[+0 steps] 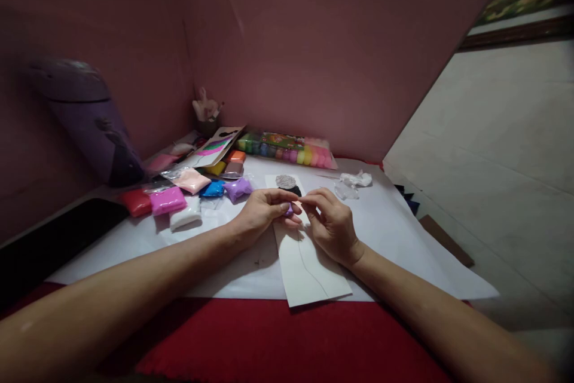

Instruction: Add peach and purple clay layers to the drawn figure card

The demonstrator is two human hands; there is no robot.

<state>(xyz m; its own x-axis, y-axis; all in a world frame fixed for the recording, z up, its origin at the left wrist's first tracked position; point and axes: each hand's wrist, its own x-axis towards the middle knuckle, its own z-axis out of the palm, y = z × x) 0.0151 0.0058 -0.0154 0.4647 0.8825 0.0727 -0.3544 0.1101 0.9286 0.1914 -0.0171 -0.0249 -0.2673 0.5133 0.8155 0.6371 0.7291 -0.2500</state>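
Observation:
A lump of purple modelling clay (289,210) shows between the thumb and fingers of my left hand (268,208). My right hand (330,220) meets the left fingertips, its thumb and index finger pinched together; whatever sits between them is too small to make out. Both hands are over a long white card (309,278) with a thin curved pencil line. At the card's far end are a grey textured round patch (286,181) and a black patch (293,191), partly covered by my hands.
Left of the card lie several clay packets, among them pink (167,200), white (186,213) and purple (237,189). Behind stand a multicoloured clay pack (287,150) and a pot (207,126). Crumpled clear plastic (354,180) lies right. A purple container (89,120) stands far left.

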